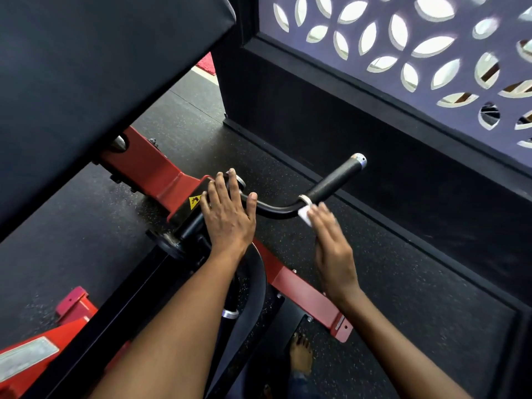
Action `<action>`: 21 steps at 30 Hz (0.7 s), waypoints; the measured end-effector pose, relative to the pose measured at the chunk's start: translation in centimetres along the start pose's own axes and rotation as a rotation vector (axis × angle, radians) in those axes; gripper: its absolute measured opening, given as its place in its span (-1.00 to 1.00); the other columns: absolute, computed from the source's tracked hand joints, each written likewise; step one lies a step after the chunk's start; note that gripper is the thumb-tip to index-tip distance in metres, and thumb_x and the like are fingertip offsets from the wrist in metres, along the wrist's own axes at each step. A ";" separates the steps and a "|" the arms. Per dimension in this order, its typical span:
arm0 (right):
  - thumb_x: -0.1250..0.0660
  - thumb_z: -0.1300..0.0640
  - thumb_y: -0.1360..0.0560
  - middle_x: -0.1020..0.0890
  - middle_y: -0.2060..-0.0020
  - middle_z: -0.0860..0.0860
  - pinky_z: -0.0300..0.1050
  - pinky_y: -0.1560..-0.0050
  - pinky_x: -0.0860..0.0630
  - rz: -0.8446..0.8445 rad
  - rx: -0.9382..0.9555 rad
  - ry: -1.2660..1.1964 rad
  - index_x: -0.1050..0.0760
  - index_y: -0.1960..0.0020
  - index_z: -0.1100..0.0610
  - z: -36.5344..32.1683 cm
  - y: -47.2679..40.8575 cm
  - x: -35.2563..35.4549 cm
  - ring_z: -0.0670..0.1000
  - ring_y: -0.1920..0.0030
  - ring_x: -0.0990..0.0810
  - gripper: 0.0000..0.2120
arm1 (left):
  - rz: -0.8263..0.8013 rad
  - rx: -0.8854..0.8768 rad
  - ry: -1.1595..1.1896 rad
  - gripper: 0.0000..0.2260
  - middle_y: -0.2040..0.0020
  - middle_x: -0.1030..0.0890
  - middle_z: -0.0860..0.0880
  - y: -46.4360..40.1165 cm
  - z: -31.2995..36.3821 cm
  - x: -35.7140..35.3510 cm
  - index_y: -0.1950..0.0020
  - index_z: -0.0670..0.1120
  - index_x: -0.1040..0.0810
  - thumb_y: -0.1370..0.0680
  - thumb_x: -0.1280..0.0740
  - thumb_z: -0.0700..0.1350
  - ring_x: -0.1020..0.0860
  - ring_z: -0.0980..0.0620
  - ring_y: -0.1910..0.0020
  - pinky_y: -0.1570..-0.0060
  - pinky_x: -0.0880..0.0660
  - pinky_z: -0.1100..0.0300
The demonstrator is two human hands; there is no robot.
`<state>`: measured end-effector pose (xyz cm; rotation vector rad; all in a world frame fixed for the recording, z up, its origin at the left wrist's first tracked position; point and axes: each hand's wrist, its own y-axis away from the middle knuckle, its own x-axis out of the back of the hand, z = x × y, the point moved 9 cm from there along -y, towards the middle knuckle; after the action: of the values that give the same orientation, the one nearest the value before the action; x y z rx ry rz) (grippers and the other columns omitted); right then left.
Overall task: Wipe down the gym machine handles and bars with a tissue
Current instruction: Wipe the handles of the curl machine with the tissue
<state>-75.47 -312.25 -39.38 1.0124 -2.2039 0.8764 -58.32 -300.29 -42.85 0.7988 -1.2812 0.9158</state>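
The left hand lies flat, palm down, on the pivot end of the machine; its fingers are straight and lightly spread, the fingertips reaching the top of the red frame and the thumb extended to the right so that it touches the black curved bar. A yellow warning label on the black housing shows just to the left of the fingers. The right hand is extended toward the bar with fingers straight and held close together; it presses a small white tissue against the bend of the bar, just below the silver collar; motion blur softens the fingertips, so the exact finger contact cannot be told. The tissue sits between the right fingertips and the bar, at the point where the bare black tube meets the textured black grip; the grip rises up and to the right and ends in a worn metal cap. A large black pad fills the upper left; a red base beam runs along the speckled black floor beneath the forearms; a black plinth and a perforated screen stand to the right; a bare foot rests on the floor near the bottom edge.
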 end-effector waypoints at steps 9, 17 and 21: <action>-0.18 0.46 -0.52 -0.40 -0.38 0.06 -0.08 -0.44 -0.25 -0.215 -0.164 -0.085 -0.37 -0.40 0.21 0.8 1.6 -2.9 -0.03 -0.42 -0.33 -0.53 | -0.011 -0.007 -0.001 -0.37 -0.48 -0.30 -0.24 0.0 0.1 0.1 -0.57 -0.16 -0.12 -0.62 0.18 0.19 -0.31 -0.22 -0.42 -0.36 -0.23 -0.14; 0.01 0.35 -0.41 -0.61 0.17 0.28 0.07 -0.02 -0.48 0.417 -1.562 -1.855 -0.45 -0.06 0.40 2.5 -0.2 -9.2 0.17 0.13 -0.58 -0.66 | -0.024 0.001 -0.001 -0.34 -0.53 -0.21 -0.23 0.2 0.1 0.1 -0.59 -0.13 -0.01 -0.59 0.27 0.21 -0.21 -0.21 -0.48 -0.42 -0.13 -0.14; 0.04 0.35 -0.47 -0.59 0.04 0.26 0.04 -0.17 -0.44 0.468 -1.527 -1.900 -0.46 0.01 0.38 1.0 0.6 -8.8 0.19 -0.07 -0.57 -0.69 | -0.026 0.000 -0.003 -0.34 -0.52 -0.21 -0.23 0.1 0.1 0.2 -0.59 -0.14 -0.01 -0.59 0.27 0.21 -0.21 -0.22 -0.48 -0.42 -0.13 -0.14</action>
<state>-71.20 -308.88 -46.41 0.2072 -2.9638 -2.4374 -58.46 -300.35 -42.68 0.8154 -1.2702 0.8942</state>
